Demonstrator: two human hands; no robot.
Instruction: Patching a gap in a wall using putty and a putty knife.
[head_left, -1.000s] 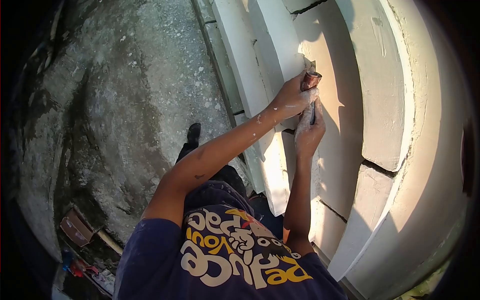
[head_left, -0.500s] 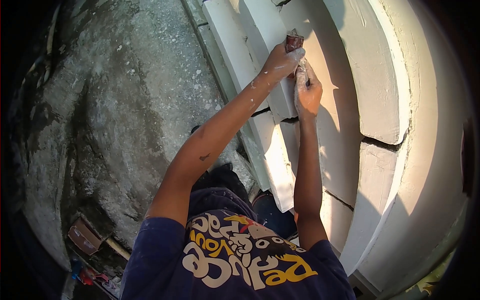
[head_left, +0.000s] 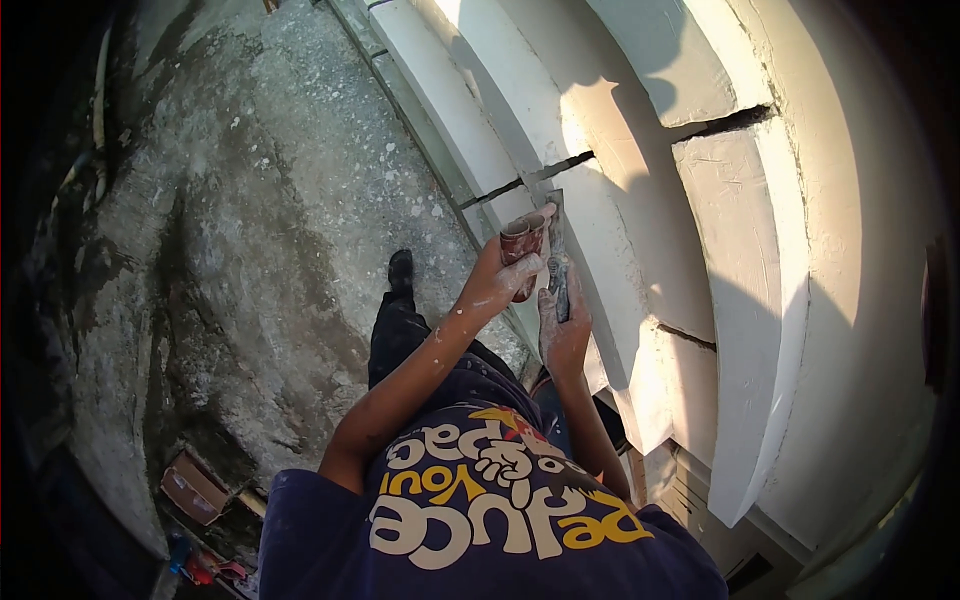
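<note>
My left hand (head_left: 492, 285) is closed around a reddish-brown, curved piece (head_left: 522, 242) smeared with white; its exact kind is unclear. Close beside it, my right hand (head_left: 566, 335) grips a narrow, greyish putty knife (head_left: 557, 265) by its handle. Its flat blade points away from me, along the pale stepped moulding (head_left: 592, 225). Whether the blade touches the brown piece or the moulding is hard to tell. White paste coats the fingers of both hands.
Dark gaps (head_left: 735, 122) split the white mouldings on the right. A paint-spotted concrete floor (head_left: 290, 170) stretches out on the left. At lower left lies a brown box-like thing (head_left: 194, 487) beside a pale stick. My dark shoe (head_left: 401, 270) stands near the lowest ledge.
Both hands have come back from the far moulding, closer to my body, still holding their things. The putty knife now shows plainly. The view has shifted along the mouldings.
</note>
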